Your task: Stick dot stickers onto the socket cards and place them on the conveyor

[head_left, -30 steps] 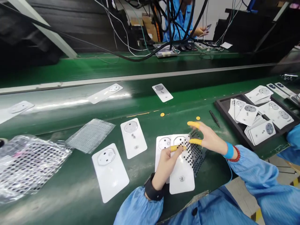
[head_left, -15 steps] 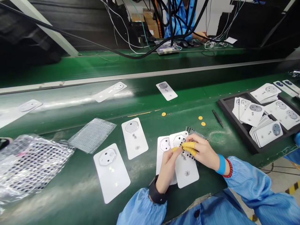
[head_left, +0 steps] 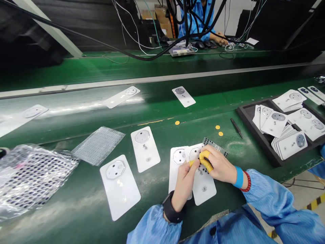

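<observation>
Both my hands meet over a white socket-printed card (head_left: 204, 191), which lies overlapping a second white card (head_left: 175, 173) on the green belt. My right hand (head_left: 219, 164) pinches a black-dotted perforated sheet (head_left: 214, 144) with yellow finger cots, and most of the sheet is hidden beneath my fingers. My left hand (head_left: 184, 181) comes in from below, with one yellow-cotted fingertip at the sheet's edge. Two more white cards (head_left: 145, 149) (head_left: 120, 186) lie to the left of my hands.
A black tray (head_left: 254, 118) holds several stacked cards at right, with black tweezers (head_left: 236, 128) and small yellow discs (head_left: 217, 127) nearby. A perforated sheet (head_left: 98, 145) and dotted plastic bag (head_left: 33, 179) lie left. A co-worker (head_left: 195, 20) sits beyond the belt, among hanging cables.
My right hand has closed from spread fingers onto the dotted sheet, and both hands have drawn together over the card. The sheet now sits mostly under my right fingers.
</observation>
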The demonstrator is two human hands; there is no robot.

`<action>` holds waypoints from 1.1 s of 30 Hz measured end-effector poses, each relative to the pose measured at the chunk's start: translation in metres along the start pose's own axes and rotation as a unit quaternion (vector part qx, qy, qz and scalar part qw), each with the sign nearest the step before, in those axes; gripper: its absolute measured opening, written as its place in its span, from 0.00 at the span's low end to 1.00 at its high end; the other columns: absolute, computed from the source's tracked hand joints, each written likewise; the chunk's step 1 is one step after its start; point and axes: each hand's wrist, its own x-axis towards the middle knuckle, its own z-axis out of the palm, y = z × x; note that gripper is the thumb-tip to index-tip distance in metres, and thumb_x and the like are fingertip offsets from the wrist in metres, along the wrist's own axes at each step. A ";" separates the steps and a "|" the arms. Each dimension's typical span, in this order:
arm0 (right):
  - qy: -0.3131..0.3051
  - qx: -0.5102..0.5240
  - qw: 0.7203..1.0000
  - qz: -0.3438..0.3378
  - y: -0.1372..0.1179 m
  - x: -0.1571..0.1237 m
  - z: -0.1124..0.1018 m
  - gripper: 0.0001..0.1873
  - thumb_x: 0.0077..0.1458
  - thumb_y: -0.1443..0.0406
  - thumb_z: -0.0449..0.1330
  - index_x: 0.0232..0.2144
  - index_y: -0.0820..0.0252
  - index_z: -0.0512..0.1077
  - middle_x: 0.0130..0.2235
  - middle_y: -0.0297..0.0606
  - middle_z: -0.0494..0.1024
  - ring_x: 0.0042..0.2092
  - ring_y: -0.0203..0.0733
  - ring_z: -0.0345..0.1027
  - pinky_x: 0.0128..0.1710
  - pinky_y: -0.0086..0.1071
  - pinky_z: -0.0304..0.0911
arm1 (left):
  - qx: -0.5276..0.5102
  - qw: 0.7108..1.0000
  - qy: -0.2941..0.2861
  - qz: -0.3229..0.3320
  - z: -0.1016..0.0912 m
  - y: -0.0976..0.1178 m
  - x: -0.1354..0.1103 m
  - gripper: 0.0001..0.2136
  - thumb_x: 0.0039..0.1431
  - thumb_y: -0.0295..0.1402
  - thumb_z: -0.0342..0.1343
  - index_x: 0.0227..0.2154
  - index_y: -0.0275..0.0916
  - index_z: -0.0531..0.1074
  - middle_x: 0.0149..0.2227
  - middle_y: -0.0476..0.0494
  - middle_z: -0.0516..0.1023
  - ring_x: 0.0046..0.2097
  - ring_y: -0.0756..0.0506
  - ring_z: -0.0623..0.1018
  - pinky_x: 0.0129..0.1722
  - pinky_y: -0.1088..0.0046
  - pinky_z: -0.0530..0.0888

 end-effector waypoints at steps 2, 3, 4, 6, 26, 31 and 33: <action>0.010 -0.036 0.999 -0.034 0.003 -0.001 0.003 0.07 0.58 0.75 0.49 0.36 0.61 0.62 0.38 0.45 0.68 0.38 0.44 0.63 0.36 0.36 0.68 | -0.014 1.000 0.000 -0.009 0.001 0.000 0.001 0.17 0.51 0.46 0.59 0.20 0.36 0.66 0.21 0.51 0.65 0.25 0.50 0.63 0.25 0.75 0.60; 0.017 -0.052 0.997 -0.051 0.005 -0.002 0.005 0.08 0.58 0.76 0.48 0.38 0.62 0.63 0.39 0.46 0.68 0.39 0.44 0.64 0.36 0.37 0.68 | -0.020 1.000 0.001 -0.014 0.001 0.000 0.001 0.17 0.51 0.45 0.58 0.20 0.36 0.66 0.21 0.51 0.65 0.25 0.50 0.64 0.25 0.75 0.61; 0.025 -0.065 0.995 -0.065 0.007 -0.003 0.008 0.09 0.58 0.76 0.48 0.39 0.63 0.63 0.40 0.47 0.68 0.39 0.45 0.64 0.36 0.38 0.68 | -0.026 1.000 0.005 -0.017 0.001 -0.001 0.002 0.17 0.51 0.45 0.58 0.20 0.36 0.66 0.21 0.51 0.65 0.25 0.50 0.64 0.26 0.75 0.61; 0.035 -0.078 0.993 -0.084 0.010 -0.006 0.013 0.12 0.57 0.77 0.46 0.41 0.63 0.63 0.42 0.49 0.68 0.41 0.47 0.64 0.36 0.39 0.68 | -0.036 0.999 0.016 -0.019 0.001 -0.003 0.004 0.16 0.50 0.44 0.58 0.20 0.36 0.66 0.21 0.51 0.65 0.25 0.50 0.65 0.26 0.75 0.62; 0.157 0.018 0.984 0.085 0.014 0.009 -0.022 0.04 0.59 0.71 0.54 0.35 0.59 0.67 0.39 0.40 0.70 0.42 0.42 0.66 0.45 0.39 0.64 | 0.063 0.969 0.162 0.174 -0.022 0.021 -0.017 0.24 0.57 0.39 0.59 0.55 0.37 0.65 0.34 0.44 0.77 0.34 0.44 0.76 0.36 0.71 0.72; 0.134 0.017 0.991 -0.013 -0.037 0.030 -0.019 0.07 0.57 0.73 0.54 0.37 0.59 0.67 0.39 0.40 0.71 0.42 0.42 0.66 0.51 0.45 0.61 | 0.055 0.982 0.105 0.147 -0.011 0.020 -0.027 0.17 0.56 0.41 0.60 0.45 0.38 0.72 0.29 0.46 0.76 0.33 0.44 0.76 0.34 0.72 0.73; 0.119 0.003 0.993 -0.023 -0.045 0.033 -0.014 0.07 0.57 0.73 0.54 0.37 0.59 0.67 0.39 0.40 0.71 0.42 0.42 0.66 0.55 0.50 0.58 | 0.057 0.984 0.085 0.143 -0.011 0.021 -0.030 0.14 0.56 0.40 0.60 0.40 0.37 0.74 0.27 0.48 0.75 0.31 0.46 0.75 0.32 0.74 0.72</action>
